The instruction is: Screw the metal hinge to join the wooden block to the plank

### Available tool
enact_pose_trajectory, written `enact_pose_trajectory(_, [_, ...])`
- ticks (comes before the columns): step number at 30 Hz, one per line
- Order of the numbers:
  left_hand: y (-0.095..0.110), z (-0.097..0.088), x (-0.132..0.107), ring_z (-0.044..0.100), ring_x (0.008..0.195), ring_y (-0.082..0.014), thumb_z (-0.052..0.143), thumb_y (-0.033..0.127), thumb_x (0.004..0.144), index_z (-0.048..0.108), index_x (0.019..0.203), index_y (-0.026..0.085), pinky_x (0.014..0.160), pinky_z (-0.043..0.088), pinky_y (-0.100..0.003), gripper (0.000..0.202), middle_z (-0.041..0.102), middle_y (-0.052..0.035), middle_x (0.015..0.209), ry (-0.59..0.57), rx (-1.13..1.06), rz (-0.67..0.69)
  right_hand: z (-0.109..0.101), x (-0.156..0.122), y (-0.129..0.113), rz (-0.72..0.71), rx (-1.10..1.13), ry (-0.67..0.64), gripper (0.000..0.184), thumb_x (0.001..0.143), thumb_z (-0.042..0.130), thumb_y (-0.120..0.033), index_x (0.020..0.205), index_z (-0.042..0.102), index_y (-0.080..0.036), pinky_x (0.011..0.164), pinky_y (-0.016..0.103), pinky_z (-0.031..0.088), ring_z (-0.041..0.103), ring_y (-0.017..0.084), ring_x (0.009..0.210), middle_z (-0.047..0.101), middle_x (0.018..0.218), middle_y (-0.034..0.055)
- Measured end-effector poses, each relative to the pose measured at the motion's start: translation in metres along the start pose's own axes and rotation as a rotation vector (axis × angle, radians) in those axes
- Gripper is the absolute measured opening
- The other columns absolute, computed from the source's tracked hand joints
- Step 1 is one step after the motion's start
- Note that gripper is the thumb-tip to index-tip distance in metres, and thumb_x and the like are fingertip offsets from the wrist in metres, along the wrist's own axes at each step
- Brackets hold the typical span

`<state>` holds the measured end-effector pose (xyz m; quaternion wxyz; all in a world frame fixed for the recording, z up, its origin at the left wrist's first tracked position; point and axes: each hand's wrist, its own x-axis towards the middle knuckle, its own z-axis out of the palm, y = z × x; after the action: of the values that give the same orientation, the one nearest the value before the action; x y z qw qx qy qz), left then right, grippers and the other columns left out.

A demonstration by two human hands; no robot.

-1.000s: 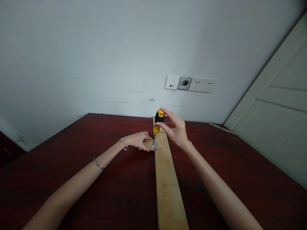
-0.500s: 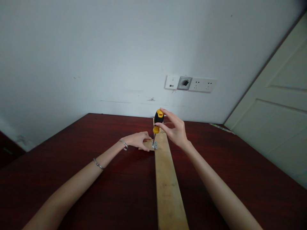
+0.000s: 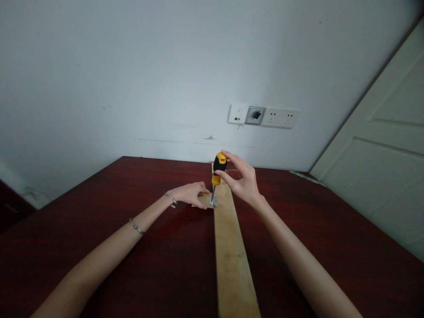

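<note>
My right hand (image 3: 243,176) grips a screwdriver (image 3: 220,162) by its yellow and black handle, thumb and fingers closed round it. The tool stands nearly upright, slightly tilted, with its shaft reaching down to a small metal hinge (image 3: 213,201). That hinge lies across the joint between a small wooden piece (image 3: 206,202) and a long wooden plank (image 3: 232,247). Bent round the small piece, my left hand (image 3: 192,194) holds it against the plank's left side. Whether the screwdriver tip sits in a screw is too small to tell.
Everything rests on a dark red table (image 3: 159,274). Behind it a pale wall carries a row of sockets (image 3: 281,118) with a black plug (image 3: 256,115). At the right stands a white panelled door (image 3: 391,145). A thin printed strip (image 3: 306,177) lies near the table's back right edge.
Almost nothing differs. The screwdriver handle has shifted very slightly to the right, while both hands, the plank and the hinge keep their places.
</note>
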<state>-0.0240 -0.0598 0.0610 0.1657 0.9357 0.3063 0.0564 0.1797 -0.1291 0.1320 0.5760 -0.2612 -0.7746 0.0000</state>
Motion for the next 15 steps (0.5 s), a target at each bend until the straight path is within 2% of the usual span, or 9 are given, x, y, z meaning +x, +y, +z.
enact_pose_trajectory(9, [-0.0029, 0.0016, 0.0005, 0.054, 0.089, -0.0196, 0.07, 0.052, 0.065, 0.063, 0.111, 0.023, 0.076, 0.041, -0.026, 0.054, 0.054, -0.0054, 0.108, 0.007, -0.025, 0.002, 0.0003, -0.0033, 0.0004, 0.037, 0.079, -0.012, 0.05, 0.079, 0.061, -0.025, 0.128, 0.05, -0.027, 0.07, 0.032, 0.06, 0.06, 0.021, 0.102, 0.058, 0.124, 0.0074])
enact_pose_trajectory(15, [0.0001, 0.0001, -0.0008, 0.054, 0.087, -0.0187, 0.071, 0.05, 0.065, 0.063, 0.112, 0.023, 0.073, 0.041, -0.025, 0.055, 0.054, -0.005, 0.106, 0.01, -0.013, -0.01, -0.0035, -0.003, -0.0023, 0.092, 0.136, -0.091, 0.051, 0.082, 0.056, -0.024, 0.132, 0.045, -0.026, 0.074, 0.033, 0.058, 0.06, 0.022, 0.104, 0.056, 0.127, 0.0093])
